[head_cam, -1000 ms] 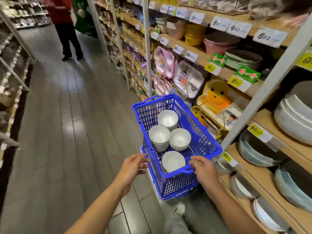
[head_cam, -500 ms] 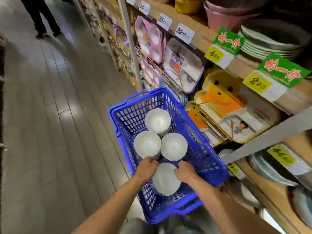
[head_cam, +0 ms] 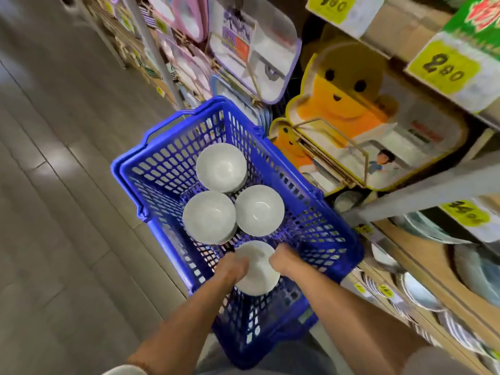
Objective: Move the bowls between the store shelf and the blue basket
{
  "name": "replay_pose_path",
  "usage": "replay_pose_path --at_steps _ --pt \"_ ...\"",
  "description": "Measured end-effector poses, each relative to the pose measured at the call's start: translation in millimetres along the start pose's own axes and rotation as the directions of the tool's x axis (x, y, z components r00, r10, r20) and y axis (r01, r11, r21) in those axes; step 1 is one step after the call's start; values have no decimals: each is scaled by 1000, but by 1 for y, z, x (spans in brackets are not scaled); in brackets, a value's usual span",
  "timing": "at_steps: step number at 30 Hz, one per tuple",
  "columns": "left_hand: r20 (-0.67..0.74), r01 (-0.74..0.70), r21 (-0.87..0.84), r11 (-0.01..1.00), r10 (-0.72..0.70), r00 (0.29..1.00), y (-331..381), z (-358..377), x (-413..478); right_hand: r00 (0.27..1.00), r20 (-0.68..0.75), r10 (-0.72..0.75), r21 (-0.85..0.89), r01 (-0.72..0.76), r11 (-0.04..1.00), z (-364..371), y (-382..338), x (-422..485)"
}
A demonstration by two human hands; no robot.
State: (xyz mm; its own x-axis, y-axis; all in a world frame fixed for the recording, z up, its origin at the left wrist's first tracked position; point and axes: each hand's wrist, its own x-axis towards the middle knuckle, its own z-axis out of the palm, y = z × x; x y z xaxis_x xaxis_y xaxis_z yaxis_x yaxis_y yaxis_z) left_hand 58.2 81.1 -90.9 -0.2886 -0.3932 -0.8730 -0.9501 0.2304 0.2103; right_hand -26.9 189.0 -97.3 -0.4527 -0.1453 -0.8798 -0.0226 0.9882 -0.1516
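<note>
Down inside the blue basket, both hands were closed around the nearest bowl. The left hand covered its left rim, fingers curled over the edge, and the right hand gripped the right rim from the other side. Whether the bowl was lifted off the basket floor or resting on it could not be told.

That bowl was plain white, round and glossy, with a smooth inside and no visible pattern. Three more white bowls sat farther from the person in the same basket: a far bowl toward the back wall, a left bowl and a right bowl side by side in the middle, close enough to touch or nearly touch. At least the far and left ones showed stacked rims beneath them. The basket was bright blue plastic with open lattice walls, and stood just beside the store shelf, where grey-blue dishes lay on wooden boards.

Yellow price tags hung on the shelf edges. One yellow tag read "2.80"; an upper tag appeared to read "4.00", cut off by the frame. A lower tag was too blurred to read. A green sign carried red characters, illegible. A yellow bear-shaped tray stood behind the basket.
</note>
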Motion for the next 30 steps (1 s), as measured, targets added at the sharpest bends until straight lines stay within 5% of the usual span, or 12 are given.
replay_pose_path --at_steps 7,19,22,30 --pt "54 -104 100 989 99 994 8 -23 -15 999 -47 -1 46 3 999 -12 0 -16" --pt "26 -339 -133 931 345 938 4 -63 -67 970 -227 -82 98 106 990 -39 8 -97" --pt "-66 -475 -30 879 472 879 12 -79 -78 938 -341 -53 226 137 964 -45 13 -125" --pt "-43 -777 -282 563 802 596 36 -109 -135 798 -599 71 492 297 818 -52 22 -226"
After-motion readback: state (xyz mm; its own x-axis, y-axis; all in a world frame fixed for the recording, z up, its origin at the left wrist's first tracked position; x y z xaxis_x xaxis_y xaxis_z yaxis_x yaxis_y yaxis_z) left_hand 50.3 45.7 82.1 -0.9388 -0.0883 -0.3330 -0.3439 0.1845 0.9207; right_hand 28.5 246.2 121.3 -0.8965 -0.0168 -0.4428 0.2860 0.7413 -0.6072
